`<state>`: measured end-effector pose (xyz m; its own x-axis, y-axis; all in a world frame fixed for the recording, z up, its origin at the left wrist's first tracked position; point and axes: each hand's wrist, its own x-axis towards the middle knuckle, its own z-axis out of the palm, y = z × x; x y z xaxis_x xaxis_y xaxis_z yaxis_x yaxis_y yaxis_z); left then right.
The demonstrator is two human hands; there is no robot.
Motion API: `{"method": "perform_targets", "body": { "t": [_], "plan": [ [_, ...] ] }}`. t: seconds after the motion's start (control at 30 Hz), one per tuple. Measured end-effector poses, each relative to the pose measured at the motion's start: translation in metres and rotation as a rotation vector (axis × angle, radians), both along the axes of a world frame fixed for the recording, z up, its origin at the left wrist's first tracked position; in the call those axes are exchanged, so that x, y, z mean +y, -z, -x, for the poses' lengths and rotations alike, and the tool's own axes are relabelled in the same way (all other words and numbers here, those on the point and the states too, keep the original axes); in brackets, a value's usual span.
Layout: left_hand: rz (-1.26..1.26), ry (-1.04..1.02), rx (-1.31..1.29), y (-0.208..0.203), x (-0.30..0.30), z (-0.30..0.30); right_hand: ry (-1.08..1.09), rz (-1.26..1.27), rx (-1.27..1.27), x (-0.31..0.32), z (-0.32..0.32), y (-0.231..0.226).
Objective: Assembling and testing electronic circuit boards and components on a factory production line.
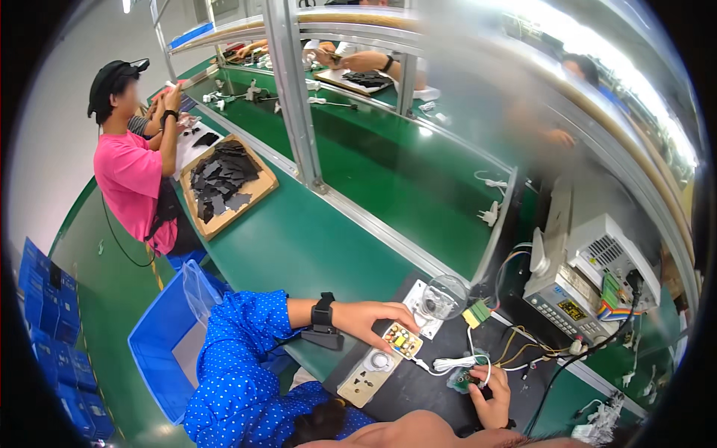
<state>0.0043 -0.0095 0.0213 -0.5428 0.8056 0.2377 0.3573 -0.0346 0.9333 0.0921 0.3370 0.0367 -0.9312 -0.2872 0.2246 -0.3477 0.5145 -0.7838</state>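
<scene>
My left hand (377, 321) grips a small circuit board (402, 341) by its edge, the fingers along its far side. Yellow and dark components crowd its face. A coiled white cable (452, 364) lies just right of the board, its white plug end close to it. My right hand (494, 398) is closed at the fingertips, by the cable and a round green piece (459, 381); what exactly it pinches is partly hidden. Beneath my left hand is a beige socket panel (360, 386) with a round knob. A clear round cover (446, 297) stands on a white plate beyond.
A grey test instrument (564, 302) with a lit display stands at right, with wires and a black cable. Left of me is a blue bin (168, 351). A carton of black pieces (228, 183) lies near a person in pink (131, 172). A metal frame (291, 97) rises ahead.
</scene>
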Motion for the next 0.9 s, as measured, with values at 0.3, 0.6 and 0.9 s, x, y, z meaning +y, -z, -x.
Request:
{"method": "perform_targets", "body": {
  "t": [0.3, 0.6, 0.9],
  "plan": [
    [-0.019, 0.015, 0.033, 0.007, -0.002, -0.002, -0.296, -0.248, 0.286, 0.025, 0.016, 0.010],
    [-0.009, 0.005, 0.053, 0.007, -0.001, -0.004, -0.316, -0.167, -0.004, 0.027, 0.012, 0.010],
    [0.053, 0.058, 0.089, 0.008, 0.000, 0.001, -0.047, -0.048, -0.041, 0.010, 0.002, 0.002]
  ]
}}
